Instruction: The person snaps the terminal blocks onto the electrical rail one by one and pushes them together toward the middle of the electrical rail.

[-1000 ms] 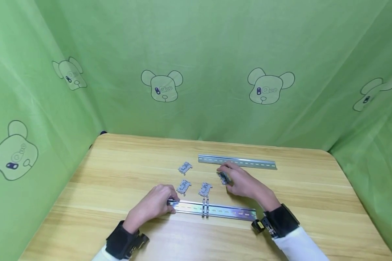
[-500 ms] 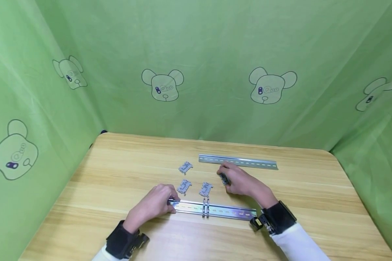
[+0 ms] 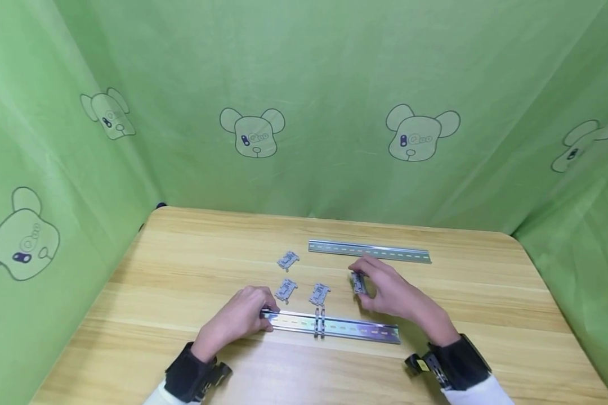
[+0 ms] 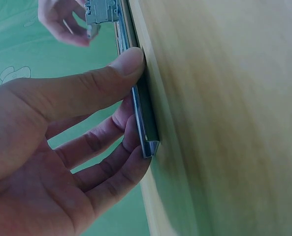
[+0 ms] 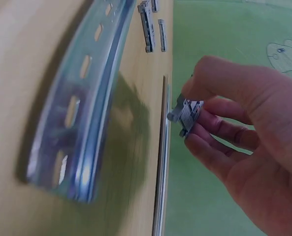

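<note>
My left hand (image 3: pixel 240 314) grips the left end of a slotted metal DIN rail (image 3: pixel 352 329); the left wrist view shows the thumb (image 4: pixel 128 61) on one edge and curled fingers at the other. Two narrow grey terminal blocks (image 3: pixel 320 323) stand side by side across the rail near its middle. Behind the rail, to its right, my right hand (image 3: pixel 392 289) pinches another grey terminal block (image 5: pixel 187 115) between thumb and fingertips. Loose on the table lie three flat grey terminal blocks, one behind the rail's middle (image 3: pixel 318 293) and two farther left (image 3: pixel 286 289).
A second DIN rail (image 3: pixel 370 251) lies at the back of the wooden table (image 3: pixel 182 253), just beyond my right hand. Green curtains (image 3: pixel 329 180) with printed bear heads hang behind the table and at both sides.
My right hand has shifted a little right and toward me with the terminal block, which has turned in the fingers. The left hand keeps its hold on the rail.
</note>
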### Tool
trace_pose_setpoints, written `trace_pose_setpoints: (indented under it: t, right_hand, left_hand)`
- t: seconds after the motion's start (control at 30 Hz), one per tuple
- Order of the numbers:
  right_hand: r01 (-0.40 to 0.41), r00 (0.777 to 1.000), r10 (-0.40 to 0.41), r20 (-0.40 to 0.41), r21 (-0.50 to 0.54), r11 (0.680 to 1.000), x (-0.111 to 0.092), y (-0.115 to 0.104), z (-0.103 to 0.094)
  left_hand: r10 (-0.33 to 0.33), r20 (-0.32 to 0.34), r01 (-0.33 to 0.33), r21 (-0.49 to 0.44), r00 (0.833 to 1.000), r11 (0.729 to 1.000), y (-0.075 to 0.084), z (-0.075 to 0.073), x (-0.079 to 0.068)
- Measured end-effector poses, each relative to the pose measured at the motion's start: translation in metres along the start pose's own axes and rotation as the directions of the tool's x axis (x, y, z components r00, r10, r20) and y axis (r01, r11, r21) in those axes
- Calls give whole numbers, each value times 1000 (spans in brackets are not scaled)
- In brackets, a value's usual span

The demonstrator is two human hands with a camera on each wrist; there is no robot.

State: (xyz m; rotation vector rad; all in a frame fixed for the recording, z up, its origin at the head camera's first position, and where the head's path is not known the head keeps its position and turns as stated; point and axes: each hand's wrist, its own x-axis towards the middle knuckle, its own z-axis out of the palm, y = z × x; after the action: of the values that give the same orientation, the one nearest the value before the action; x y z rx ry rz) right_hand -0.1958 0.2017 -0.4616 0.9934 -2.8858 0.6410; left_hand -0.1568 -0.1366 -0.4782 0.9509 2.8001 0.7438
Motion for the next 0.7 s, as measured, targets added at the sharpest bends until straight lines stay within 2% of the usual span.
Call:
trace_pose_setpoints:
  t: [0.17, 0.4, 0.57, 0.7]
  right_hand:
    - [52, 996, -48, -71, 57, 997, -20, 0, -4]
    - [83, 987, -52, -154, 207, 975, -54, 1, -5]
    - [84, 975, -41, -220, 191, 978, -75, 5, -6]
    - [70, 972, -11, -236, 241, 968, -89, 10, -6]
  left_hand:
    - [-1, 2, 1, 2, 1000, 1000, 0, 0, 1]
    - [2, -8, -2, 2, 1000, 1000, 1, 1, 0]
    - [5, -15, -5, -1, 1000, 1000, 0, 2, 0]
    - [7, -11, -7, 2, 1000, 1000, 0, 2, 0]
